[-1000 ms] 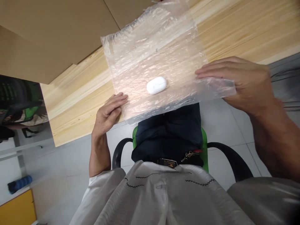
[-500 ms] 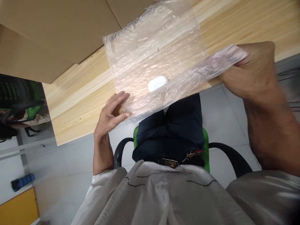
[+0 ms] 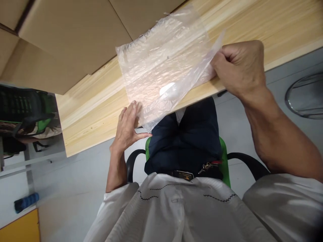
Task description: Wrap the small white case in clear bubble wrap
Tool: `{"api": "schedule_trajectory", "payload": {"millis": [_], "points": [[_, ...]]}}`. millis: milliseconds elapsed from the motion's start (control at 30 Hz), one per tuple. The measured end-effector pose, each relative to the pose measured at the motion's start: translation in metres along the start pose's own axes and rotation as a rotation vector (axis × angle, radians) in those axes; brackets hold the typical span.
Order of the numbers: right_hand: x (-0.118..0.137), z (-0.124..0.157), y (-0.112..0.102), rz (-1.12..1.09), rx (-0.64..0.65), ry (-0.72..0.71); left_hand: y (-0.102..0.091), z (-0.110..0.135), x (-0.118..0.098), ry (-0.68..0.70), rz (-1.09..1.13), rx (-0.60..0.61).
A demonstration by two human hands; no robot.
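Note:
A sheet of clear bubble wrap lies on the pale wooden table near its front edge. A small white rounded case sits on it, partly veiled by a folded-over flap of the wrap. My right hand pinches the sheet's right corner and holds it folded over toward the middle. My left hand rests with fingers stretched out flat on the sheet's near left corner at the table's edge.
Flat brown cardboard covers the table's far left. I sit on a green chair with black armrests. A second chair stands at the left, a round metal base at the right, a blue roll on the floor.
My right hand lifted the sheet's right corner and folded it leftward over the white case. My left hand stayed pressing the near left corner.

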State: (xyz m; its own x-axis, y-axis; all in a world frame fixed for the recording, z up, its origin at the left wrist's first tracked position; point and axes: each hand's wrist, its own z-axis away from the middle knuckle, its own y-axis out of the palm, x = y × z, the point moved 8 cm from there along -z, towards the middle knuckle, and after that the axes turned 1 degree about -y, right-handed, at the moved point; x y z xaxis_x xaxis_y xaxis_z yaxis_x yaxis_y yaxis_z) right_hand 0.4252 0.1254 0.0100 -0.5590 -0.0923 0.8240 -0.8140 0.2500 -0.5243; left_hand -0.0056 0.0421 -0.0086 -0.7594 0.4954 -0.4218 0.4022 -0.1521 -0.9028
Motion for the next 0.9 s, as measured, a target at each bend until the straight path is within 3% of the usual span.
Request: {"api": "schedule_trajectory", "payload": {"millis": [167, 300, 467, 567, 700, 900], "points": [[0.018, -0.006, -0.001, 0.07, -0.064, -0.021, 0.005, -0.005, -0.003, -0.004, 0.008, -0.088], [0.021, -0.006, 0.0, 0.09, -0.108, -0.053, -0.004, -0.021, -0.013, -0.064, 0.189, -0.253], [0.003, -0.013, 0.006, 0.133, -0.128, -0.006, -0.012, -0.048, 0.001, -0.359, 0.602, -0.527], [-0.015, -0.023, 0.012, 0.123, -0.149, -0.052, -0.011, -0.07, 0.013, -0.388, 0.713, -0.585], [-0.03, -0.03, 0.008, 0.154, -0.239, -0.035, -0.017, -0.091, 0.017, -0.386, 0.612, -0.578], [-0.01, -0.017, -0.002, 0.19, -0.157, 0.022, -0.033, -0.097, -0.006, -0.466, 0.181, -0.428]]}}
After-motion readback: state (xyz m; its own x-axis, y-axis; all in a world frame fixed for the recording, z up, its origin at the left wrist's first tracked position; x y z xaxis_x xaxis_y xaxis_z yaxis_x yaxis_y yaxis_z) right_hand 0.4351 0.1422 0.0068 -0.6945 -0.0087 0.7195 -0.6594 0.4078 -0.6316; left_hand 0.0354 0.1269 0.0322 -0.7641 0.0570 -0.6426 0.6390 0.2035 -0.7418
